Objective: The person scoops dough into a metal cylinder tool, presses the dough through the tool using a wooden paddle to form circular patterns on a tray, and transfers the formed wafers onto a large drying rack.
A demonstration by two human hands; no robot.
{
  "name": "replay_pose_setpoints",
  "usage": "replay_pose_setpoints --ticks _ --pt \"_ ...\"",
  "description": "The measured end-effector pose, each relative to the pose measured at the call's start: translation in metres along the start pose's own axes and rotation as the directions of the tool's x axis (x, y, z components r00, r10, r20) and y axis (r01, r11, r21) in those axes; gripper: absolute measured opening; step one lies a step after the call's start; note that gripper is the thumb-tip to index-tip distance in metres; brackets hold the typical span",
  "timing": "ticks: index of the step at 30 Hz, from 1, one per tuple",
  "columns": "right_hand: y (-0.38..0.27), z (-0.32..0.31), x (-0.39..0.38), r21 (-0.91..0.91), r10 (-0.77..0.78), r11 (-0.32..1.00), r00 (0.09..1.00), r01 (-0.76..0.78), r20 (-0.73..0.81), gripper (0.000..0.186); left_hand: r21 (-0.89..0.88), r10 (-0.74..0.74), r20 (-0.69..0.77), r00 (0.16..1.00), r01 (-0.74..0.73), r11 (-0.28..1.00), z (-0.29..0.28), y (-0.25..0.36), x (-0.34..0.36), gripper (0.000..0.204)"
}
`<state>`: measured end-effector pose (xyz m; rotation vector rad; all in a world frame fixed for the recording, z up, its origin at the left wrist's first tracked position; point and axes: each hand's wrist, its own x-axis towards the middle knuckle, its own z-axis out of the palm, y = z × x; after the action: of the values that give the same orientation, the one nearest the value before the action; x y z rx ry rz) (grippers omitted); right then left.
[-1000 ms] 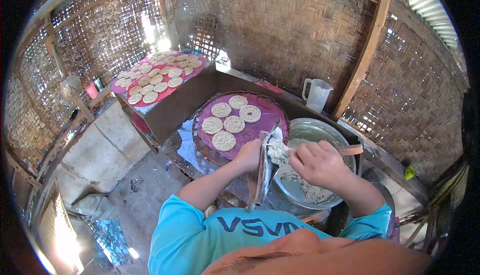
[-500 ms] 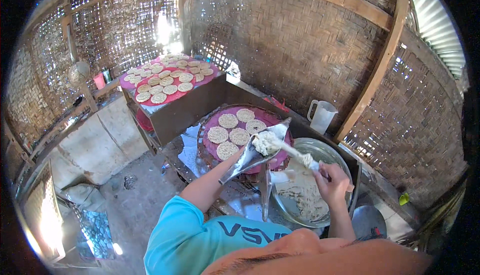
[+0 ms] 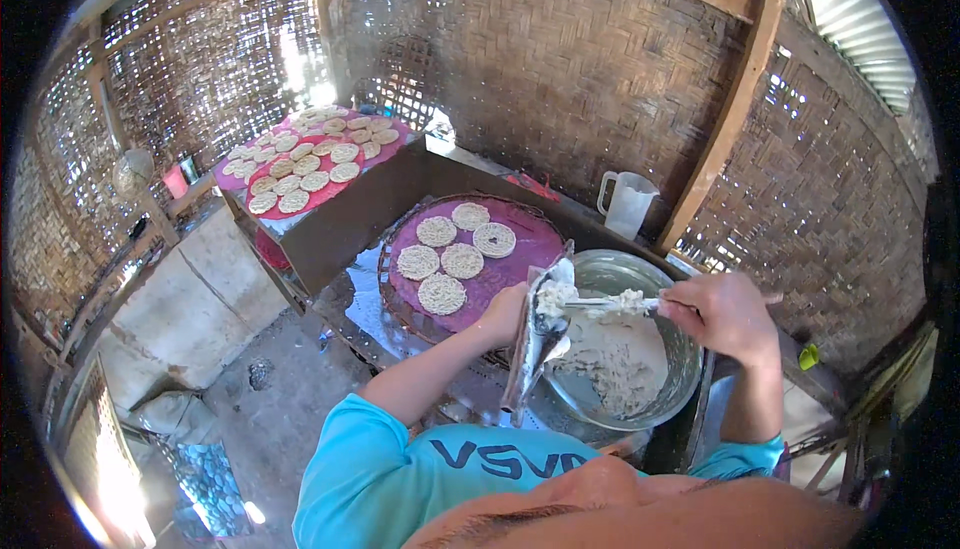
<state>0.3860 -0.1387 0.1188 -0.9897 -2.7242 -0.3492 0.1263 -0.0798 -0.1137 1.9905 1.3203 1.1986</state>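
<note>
Dough (image 3: pixel 552 298), lumpy white, seems soft, sticky: grip the slim pale spatula (image 3: pixel 597 303) where right fingers (image 3: pixel 686 295) clamp it; left hand (image 3: pixel 505 316) too hidden to tell.

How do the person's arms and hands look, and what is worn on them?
The shirt is bright blue with dark lettering in front; its short sleeves end near the elbows. The left hand, partly hidden, and the right hand wear no visible gloves; no watch or bracelet shows.
</note>
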Motion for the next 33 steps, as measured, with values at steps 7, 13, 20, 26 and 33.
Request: replay_pose_setpoints --ticks 7,13,20,26,33 --pt "-0.032 -0.001 0.039 -0.105 -0.040 0.992 0.954 0.074 0.296 0.020 0.077 0.000 0.068 0.998 -0.005 0.997 -0.002 0.049 -0.008 0.034" --pt "-0.052 0.042 0.035 -0.344 -0.405 0.867 0.912 0.359 -0.067 0.012 -0.039 -0.104 0.116 0.988 0.109 0.993 -0.001 0.015 -0.001 0.031" --pt "-0.025 0.019 0.006 -0.353 -0.284 0.927 0.856 0.130 -0.431 0.021 -0.768 -0.095 0.252 0.963 0.259 0.586 -0.018 -0.019 0.013 0.025" --pt "-0.036 0.120 0.008 0.875 0.568 0.459 0.809 -0.155 -0.154 0.010 -0.931 -0.126 0.361 0.924 0.364 0.009 0.015 0.001 0.034 0.025" --pt "-0.026 0.153 -0.030 0.768 0.618 0.548 0.779 -0.332 -0.104 0.024 -0.919 -0.241 0.146 0.959 0.222 0.327 -0.012 0.028 0.027 0.033"
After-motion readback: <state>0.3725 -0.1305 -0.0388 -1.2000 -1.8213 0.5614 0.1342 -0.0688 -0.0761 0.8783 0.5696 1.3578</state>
